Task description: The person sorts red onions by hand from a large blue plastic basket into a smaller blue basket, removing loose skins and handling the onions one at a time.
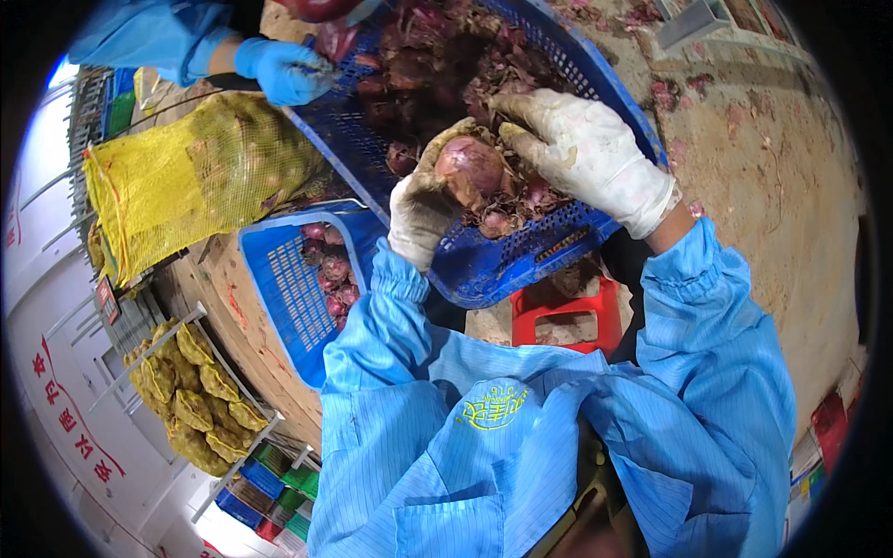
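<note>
My left hand [427,202], in a soiled white glove, holds a red onion [469,166] with loose brown outer skin over a large blue plastic crate [481,275]. Just right of that onion is my right hand [582,150], also gloved in white, with its thumb and fingers apart among dry skins at the onion's side. More red onions and papery peelings fill the crate below and beyond my hands. Whether the right fingertips touch the held onion, I cannot tell.
A co-worker's blue-gloved hand [289,72] is at the crate's far left edge. At left lie a yellow mesh sack [202,164] and a smaller blue crate [289,300] with red onions. A red plastic stool [607,317] stands near me. Onion skins litter the floor [767,174].
</note>
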